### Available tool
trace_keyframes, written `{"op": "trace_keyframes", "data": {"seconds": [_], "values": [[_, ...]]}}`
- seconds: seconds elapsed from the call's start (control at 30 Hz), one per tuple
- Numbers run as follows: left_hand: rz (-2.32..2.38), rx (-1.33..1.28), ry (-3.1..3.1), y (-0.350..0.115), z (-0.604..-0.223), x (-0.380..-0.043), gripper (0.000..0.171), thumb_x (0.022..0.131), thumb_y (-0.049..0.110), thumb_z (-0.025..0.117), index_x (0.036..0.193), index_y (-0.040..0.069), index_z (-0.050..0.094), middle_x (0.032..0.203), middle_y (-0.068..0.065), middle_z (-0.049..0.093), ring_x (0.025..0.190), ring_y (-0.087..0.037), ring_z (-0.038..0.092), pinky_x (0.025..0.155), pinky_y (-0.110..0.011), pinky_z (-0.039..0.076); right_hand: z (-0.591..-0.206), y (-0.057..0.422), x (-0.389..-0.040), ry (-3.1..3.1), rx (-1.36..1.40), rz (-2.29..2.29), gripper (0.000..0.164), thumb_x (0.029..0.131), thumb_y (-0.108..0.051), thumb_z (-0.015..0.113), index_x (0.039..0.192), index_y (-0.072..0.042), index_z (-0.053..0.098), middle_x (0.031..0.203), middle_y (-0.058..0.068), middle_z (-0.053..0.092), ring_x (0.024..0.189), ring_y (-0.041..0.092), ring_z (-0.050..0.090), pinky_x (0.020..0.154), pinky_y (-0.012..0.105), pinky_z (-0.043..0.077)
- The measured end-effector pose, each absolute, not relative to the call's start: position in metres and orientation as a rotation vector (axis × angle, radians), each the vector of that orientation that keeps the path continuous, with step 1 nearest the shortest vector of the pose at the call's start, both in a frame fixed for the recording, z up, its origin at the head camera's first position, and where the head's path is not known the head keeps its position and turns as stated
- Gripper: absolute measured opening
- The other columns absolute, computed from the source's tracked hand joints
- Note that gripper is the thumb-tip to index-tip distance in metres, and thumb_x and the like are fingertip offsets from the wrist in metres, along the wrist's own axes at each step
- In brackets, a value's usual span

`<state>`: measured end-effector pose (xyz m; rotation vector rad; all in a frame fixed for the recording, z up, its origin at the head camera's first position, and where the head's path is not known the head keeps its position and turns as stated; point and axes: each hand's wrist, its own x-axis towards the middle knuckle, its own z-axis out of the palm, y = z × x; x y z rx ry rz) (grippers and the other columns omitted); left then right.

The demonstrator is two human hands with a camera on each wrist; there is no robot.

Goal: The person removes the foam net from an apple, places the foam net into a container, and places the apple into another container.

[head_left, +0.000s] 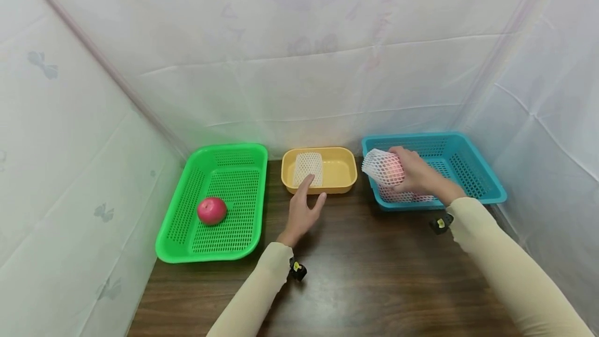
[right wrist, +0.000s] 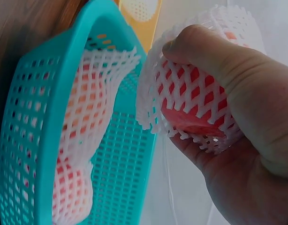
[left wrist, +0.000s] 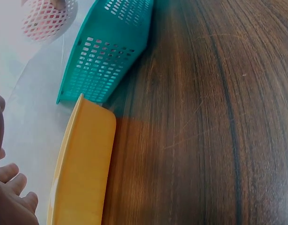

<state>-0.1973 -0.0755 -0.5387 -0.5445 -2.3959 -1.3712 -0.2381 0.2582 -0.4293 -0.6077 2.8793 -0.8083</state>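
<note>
My right hand (head_left: pixel 414 170) grips a red apple (right wrist: pixel 193 121) wrapped in a white foam net sleeve (right wrist: pixel 200 89), held above the left side of the blue basket (head_left: pixel 482 170). Thumb and fingers curl round the net from either side in the right wrist view. Below, more red fruit in foam nets (right wrist: pixel 78 117) lies inside that basket. My left hand (head_left: pixel 301 215) reaches toward the yellow tub (head_left: pixel 343 187) with loosely spread fingers and holds nothing. Its index fingertip overlaps the flat white foam net (head_left: pixel 309 165) lying in the tub's left half.
At the left stands a green basket (head_left: pixel 259 212) with one bare red apple (head_left: pixel 212 210) in it. All three containers stand on a dark wooden table (head_left: pixel 374 264). Pale sheeting (head_left: pixel 299 77) hangs close behind them and along both sides.
</note>
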Motion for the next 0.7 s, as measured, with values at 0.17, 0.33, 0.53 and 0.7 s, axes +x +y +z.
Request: {"op": "trace_keyframes", "data": {"seconds": [0.17,0.33,0.53,0.7], "values": [[-1.365,-0.51,-2.398,-0.081,-0.539,-0.197,0.061,0.101,0.026,0.065,0.152,-0.001,0.044,0.155,-0.022,0.045,0.146,-0.03,0.041,0.118,-0.049,0.034,-0.43,0.246,-0.237,2.866,-0.606,-0.819,0.105,0.065,-0.009,0.094,0.15,-0.001,0.033,0.138,0.023,0.049,0.12,0.04,0.045,0.099,0.063,0.043],[-1.38,-0.486,-2.416,-0.085,-0.538,-0.195,0.062,0.102,0.027,0.064,0.153,-0.001,0.042,0.156,-0.023,0.044,0.147,-0.03,0.04,0.118,-0.05,0.034,-0.431,0.234,-0.235,2.828,-0.594,-0.841,0.105,0.066,-0.007,0.093,0.151,-0.003,0.032,0.14,0.021,0.047,0.121,0.039,0.042,0.102,0.063,0.042],[-1.427,-0.442,-2.434,-0.089,-0.539,-0.192,0.062,0.103,0.03,0.062,0.155,0.003,0.04,0.158,-0.02,0.043,0.148,-0.028,0.039,0.119,-0.05,0.033,-0.435,0.221,-0.235,2.806,-0.623,-0.85,0.105,0.065,-0.003,0.091,0.152,-0.003,0.032,0.14,0.019,0.047,0.123,0.037,0.042,0.102,0.06,0.042],[-1.466,-0.406,-2.426,-0.092,-0.539,-0.187,0.061,0.103,0.031,0.062,0.154,0.005,0.041,0.157,-0.019,0.044,0.147,-0.028,0.039,0.119,-0.051,0.033,-0.436,0.209,-0.233,2.794,-0.672,-0.843,0.103,0.065,-0.001,0.089,0.151,0.0,0.032,0.139,0.02,0.048,0.122,0.036,0.043,0.102,0.059,0.043]]}}
